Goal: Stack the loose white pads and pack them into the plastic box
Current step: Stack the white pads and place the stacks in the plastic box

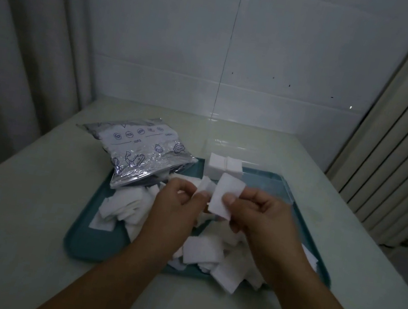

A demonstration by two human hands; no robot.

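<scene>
White pads [209, 251] lie heaped on a teal tray [82, 239]; two neat stacks sit in the clear plastic box [225, 167] behind. The right hand [257, 216] pinches one pad [225, 197], the left hand [177, 198] pinches another. Thin pads may slip or misalign when joined.
</scene>
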